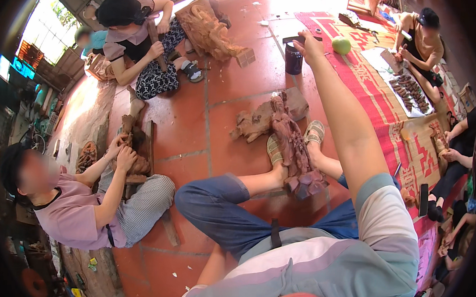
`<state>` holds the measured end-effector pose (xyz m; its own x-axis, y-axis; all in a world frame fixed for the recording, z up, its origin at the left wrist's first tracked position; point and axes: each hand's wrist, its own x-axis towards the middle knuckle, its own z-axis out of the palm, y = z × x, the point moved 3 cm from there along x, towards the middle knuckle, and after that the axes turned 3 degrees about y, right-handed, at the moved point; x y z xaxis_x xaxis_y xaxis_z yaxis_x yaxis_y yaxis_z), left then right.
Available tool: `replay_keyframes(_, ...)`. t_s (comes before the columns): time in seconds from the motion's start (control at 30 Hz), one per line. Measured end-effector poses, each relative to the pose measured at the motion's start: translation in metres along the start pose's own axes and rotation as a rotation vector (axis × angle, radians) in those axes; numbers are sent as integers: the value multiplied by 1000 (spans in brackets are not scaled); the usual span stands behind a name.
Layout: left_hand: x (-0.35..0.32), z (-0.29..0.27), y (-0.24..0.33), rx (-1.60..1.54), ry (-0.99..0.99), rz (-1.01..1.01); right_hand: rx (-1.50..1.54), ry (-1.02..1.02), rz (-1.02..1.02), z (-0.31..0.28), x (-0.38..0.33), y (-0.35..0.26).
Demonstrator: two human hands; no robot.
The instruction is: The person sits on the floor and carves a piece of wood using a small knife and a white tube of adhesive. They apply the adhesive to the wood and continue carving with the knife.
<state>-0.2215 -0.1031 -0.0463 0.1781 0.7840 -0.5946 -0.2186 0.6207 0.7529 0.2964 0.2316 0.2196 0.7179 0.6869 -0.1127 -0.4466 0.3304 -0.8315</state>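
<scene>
My right hand [309, 46] reaches far forward and grips a small dark flat object [297, 39] just above a dark cylindrical cup [293, 60] on the red tiled floor. A carved reddish wooden figure [293, 148] lies between my sandalled feet [274, 150], its base near my knees. Of my left arm only the forearm [213, 265] shows, running down beside my hip. The hand itself is hidden.
A rough wood block [255, 120] lies behind the figure. A person at left [84, 205] works on a small carving. Another at the back [141, 41] holds a wooden piece beside a large carved statue [212, 31]. A green fruit [341, 44], a red patterned mat [375, 102] and a row of tools [410, 93] lie to the right.
</scene>
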Motion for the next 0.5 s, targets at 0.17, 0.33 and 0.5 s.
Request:
replay_keyframes(0.17, -10, 4, -1, 18, -2, -15, 222, -214, 131, -46, -78, 4)
replay_keyframes(0.33, -49, -5, 11, -62, 109, 76, 44, -336, 214, -108, -210, 51)
replay_keyframes(0.5, -29, 29, 21, 28, -19, 17, -218, 12, 319, -269, -305, 58)
